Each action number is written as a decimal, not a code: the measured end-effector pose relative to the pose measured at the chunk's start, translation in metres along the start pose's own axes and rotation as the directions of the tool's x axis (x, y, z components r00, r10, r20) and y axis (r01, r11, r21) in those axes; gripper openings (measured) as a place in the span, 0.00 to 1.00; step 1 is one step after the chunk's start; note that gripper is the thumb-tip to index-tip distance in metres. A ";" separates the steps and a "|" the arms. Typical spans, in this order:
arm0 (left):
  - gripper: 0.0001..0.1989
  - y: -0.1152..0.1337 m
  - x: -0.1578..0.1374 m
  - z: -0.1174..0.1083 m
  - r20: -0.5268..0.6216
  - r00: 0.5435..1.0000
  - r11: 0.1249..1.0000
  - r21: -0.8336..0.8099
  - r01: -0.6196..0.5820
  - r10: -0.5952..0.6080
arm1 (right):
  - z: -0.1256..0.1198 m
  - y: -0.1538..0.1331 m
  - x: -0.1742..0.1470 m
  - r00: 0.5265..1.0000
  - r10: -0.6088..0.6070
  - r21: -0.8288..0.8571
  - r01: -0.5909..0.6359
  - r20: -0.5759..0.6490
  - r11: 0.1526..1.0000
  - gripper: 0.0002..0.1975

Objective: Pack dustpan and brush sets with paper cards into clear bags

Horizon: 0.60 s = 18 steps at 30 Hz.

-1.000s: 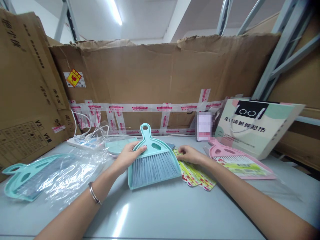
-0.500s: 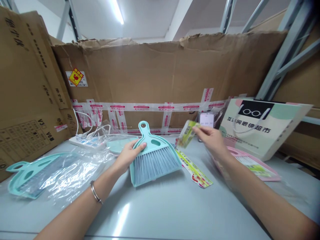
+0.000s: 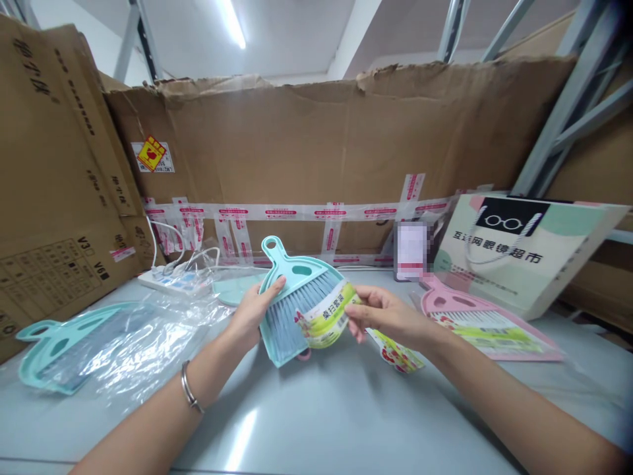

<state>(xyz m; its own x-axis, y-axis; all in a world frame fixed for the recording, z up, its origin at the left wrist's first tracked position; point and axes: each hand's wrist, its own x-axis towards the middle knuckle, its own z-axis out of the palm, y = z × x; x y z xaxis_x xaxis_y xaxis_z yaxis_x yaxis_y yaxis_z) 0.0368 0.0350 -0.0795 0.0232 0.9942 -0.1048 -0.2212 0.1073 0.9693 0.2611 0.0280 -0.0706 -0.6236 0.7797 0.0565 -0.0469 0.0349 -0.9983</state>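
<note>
My left hand (image 3: 253, 309) grips a turquoise dustpan and brush set (image 3: 287, 324) by its left side, thumb on the front. The set is tilted, handle up, with its grey-blue bristles facing me. Between the fingers of my right hand (image 3: 388, 318) is a yellow-green printed card (image 3: 324, 318), held curved across the right part of the bristles. Whether the card touches them I cannot tell. Behind my right hand a second printed card (image 3: 399, 356) lies on the table, partly hidden.
A pink dustpan and brush set (image 3: 457, 297) lies right, before a paper bag (image 3: 499, 264). A phone (image 3: 411, 249) stands at the back. At left are a turquoise set (image 3: 49, 353), clear plastic wrap (image 3: 148, 349) and a power strip (image 3: 173, 282). Cardboard (image 3: 297, 145) walls the back.
My right hand has brought the card down and left, from beside the phone to the front of the bristles. The set in my left hand has shifted slightly left and turned a little.
</note>
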 end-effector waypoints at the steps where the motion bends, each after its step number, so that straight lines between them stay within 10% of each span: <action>1: 0.20 -0.001 0.000 0.001 0.029 1.000 1.000 -0.027 0.012 -0.011 | 0.002 0.001 0.000 1.000 -0.004 0.008 0.004 0.018 1.000 0.15; 8: 0.19 -0.005 0.001 0.003 0.060 0.998 0.988 -0.151 0.026 -0.017 | 0.003 -0.007 -0.014 1.000 -0.023 0.298 0.018 0.013 0.954 0.18; 18: 0.23 -0.002 -0.009 0.010 0.165 0.985 0.986 -0.150 0.068 -0.043 | 0.020 0.020 0.018 0.880 0.008 0.137 0.065 -0.475 0.988 0.21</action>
<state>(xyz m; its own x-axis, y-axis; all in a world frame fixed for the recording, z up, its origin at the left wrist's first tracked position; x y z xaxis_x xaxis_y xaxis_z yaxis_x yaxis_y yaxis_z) 0.0470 0.0261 -0.0785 0.1927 0.9753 -0.1078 -0.3632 0.1730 0.9155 0.2334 0.0301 -0.0887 -0.1784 0.9833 0.0351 -0.1939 -0.0002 -0.9810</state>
